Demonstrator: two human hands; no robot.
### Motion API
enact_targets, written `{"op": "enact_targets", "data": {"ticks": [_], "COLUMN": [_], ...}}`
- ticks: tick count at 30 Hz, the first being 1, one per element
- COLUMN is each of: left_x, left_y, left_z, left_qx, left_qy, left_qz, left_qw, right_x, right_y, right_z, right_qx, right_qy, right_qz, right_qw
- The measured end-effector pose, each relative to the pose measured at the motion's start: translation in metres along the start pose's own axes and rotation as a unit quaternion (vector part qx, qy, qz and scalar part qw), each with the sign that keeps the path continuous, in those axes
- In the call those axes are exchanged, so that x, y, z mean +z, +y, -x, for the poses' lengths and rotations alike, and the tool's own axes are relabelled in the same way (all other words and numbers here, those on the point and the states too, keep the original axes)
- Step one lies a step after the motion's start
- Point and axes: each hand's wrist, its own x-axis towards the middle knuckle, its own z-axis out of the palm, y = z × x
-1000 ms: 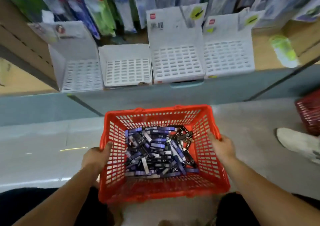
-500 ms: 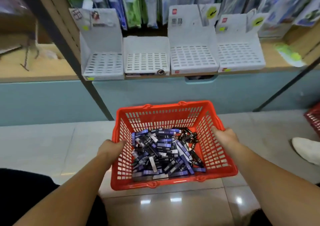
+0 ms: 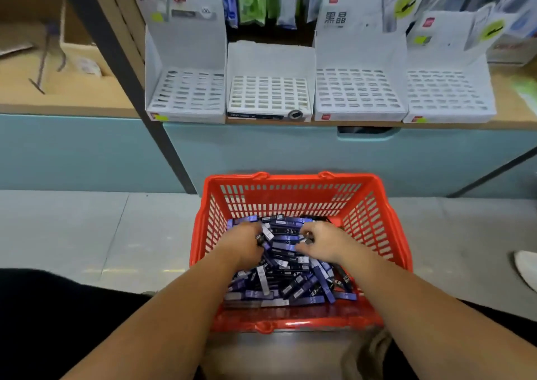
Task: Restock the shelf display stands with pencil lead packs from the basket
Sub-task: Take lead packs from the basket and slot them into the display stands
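L hand (image 3: 245, 244) grips lead packs (image 3: 290, 286) in basket (image 3: 290, 179) (red); R hand (image 3: 319, 243) pinches one.

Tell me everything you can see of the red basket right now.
The red basket is a slotted, plastic-looking shopping basket, rectangular, walls flaring upward, with two small lugs on its far rim. It stands upright on the tiled floor below the shelf, holding a loose heap of pencil lead packs. The left hand and right hand reach inside, fingers curled on packs.
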Motion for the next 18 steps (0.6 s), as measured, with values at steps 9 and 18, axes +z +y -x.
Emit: {"op": "enact_targets", "data": {"ticks": [9, 18], "left_x": [0.043, 0.055], "left_y": [-0.023, -0.034], "left_z": [-0.082, -0.096], "left_qx": [-0.060, -0.062], "left_qy": [-0.081, -0.043], "left_qz": [0.026, 0.062], "left_qw": [0.995, 0.995], "right_x": [0.051, 0.073], "right_y": [0.012, 0.014], "right_z": [-0.111, -0.129], "right_qx": [-0.059, -0.066], "right_qy": [-0.051, 0.030], "right_qz": [0.069, 0.070], "right_qw": [0.995, 0.995]}}
